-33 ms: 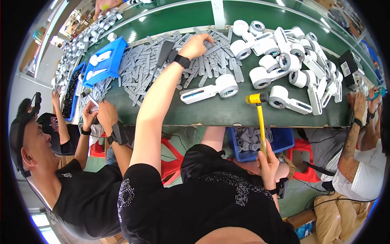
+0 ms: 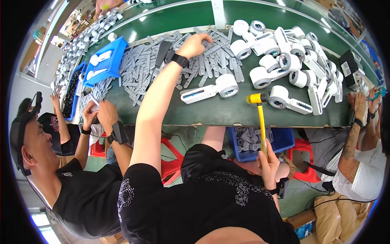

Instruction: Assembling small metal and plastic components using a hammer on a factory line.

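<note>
My left hand point(image 2: 191, 46) reaches over a heap of flat grey plastic strips point(image 2: 138, 65) at the back of the bench. Its fingers bend down among the strips, and what they pinch, if anything, is hidden. In my right hand point(image 2: 268, 166), below the bench's front edge, is the handle of a yellow mallet point(image 2: 262, 122). The mallet stands upright, its yellow head with a black face over the bench edge. Between the heap and the mallet head lies a white handheld device point(image 2: 203, 92), with a round head and an open slot in its handle.
Many similar white devices point(image 2: 284, 61) are piled to the right, beside a black box point(image 2: 351, 69). On the left are a tilted blue tray point(image 2: 118, 61) and a co-worker's hands point(image 2: 103, 114). A blue bin point(image 2: 284, 139) of grey parts sits below the bench. Another person's arm point(image 2: 353, 134) is at right.
My left hand has shifted very slightly to the left over the strips. The mallet and the white devices look the same.
</note>
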Demonstrator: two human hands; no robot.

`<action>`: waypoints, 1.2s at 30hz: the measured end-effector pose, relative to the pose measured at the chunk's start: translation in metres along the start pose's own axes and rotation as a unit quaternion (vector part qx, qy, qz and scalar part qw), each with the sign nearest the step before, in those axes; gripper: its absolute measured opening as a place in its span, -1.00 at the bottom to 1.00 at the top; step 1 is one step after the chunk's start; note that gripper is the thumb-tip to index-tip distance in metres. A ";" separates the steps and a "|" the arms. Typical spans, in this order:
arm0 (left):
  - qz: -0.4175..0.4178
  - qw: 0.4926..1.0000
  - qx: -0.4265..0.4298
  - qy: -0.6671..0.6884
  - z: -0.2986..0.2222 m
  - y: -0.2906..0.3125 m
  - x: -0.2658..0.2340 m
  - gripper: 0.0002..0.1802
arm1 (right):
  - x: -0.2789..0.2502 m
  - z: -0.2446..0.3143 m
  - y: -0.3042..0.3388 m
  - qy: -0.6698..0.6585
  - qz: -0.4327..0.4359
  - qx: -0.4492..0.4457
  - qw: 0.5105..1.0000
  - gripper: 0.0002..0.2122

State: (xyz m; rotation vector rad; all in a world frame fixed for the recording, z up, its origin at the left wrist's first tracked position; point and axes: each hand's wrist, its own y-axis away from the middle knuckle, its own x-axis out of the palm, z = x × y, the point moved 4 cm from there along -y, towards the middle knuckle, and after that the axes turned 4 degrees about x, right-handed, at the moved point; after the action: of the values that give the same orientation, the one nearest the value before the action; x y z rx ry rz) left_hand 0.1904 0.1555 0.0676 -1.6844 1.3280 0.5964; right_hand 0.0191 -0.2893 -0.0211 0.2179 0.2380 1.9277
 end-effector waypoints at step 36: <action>-0.159 0.970 -0.120 0.140 -0.112 0.154 -0.015 -0.92 | 0.002 0.002 0.038 0.003 0.028 -0.043 0.999 -0.53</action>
State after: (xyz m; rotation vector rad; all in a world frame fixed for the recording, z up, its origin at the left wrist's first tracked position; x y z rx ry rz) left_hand 0.0248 0.0617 0.0826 -2.1909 1.1728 0.3493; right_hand -0.0151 -0.3003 -0.0088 0.1634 0.1532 1.9887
